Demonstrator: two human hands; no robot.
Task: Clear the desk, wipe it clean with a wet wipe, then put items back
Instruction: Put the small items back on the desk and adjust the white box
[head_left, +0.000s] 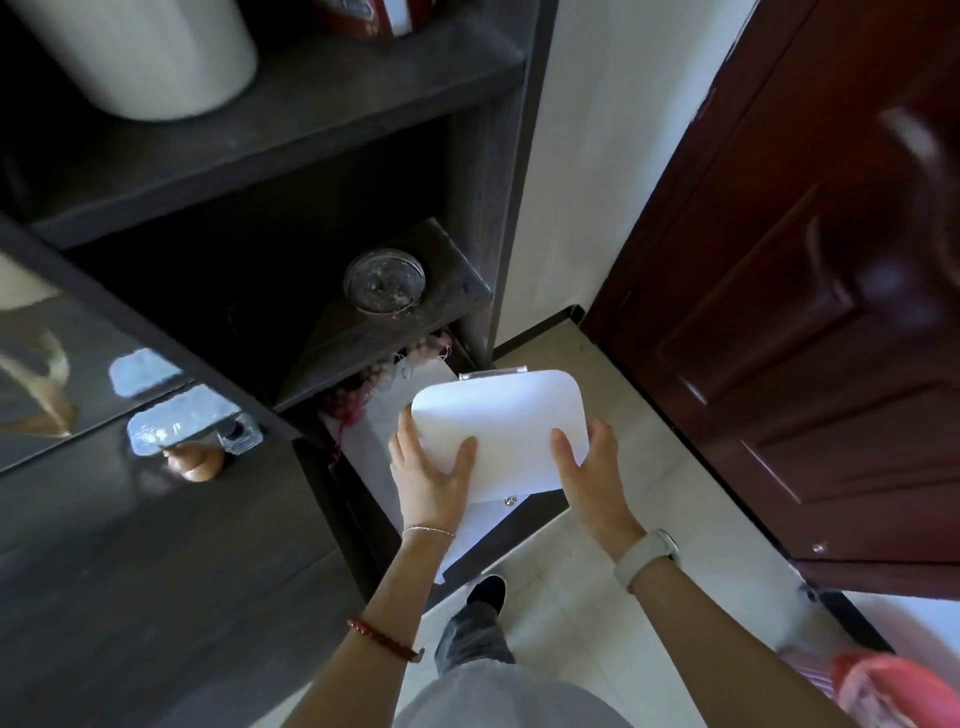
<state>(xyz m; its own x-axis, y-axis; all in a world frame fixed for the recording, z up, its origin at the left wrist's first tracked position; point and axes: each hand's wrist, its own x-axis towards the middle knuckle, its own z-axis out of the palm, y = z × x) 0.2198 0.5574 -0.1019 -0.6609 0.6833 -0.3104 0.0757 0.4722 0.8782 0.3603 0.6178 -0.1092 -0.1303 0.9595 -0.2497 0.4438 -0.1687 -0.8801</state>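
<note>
Hands, left grip (431, 467) and right grip (592, 467), clasp white case (498, 421) between them, thumbs on top.

A single wide-angle view from a camera worn on the person's head, looking steeply down and forward. There is no second view to compare. The lens sits close above both forearms, which reach up from the bottom edge; the left hand (434, 475) and right hand (592, 475) sit a little below the centre. Straight lines bend toward the edges. A dark shelving unit (291, 171) fills the upper left and looms near the lens. A reddish-brown door (789, 312) runs down the right side. The tiled floor (670, 525) lies far below, with the person's own trouser leg and shoe (485, 592) visible between the arms.
</note>
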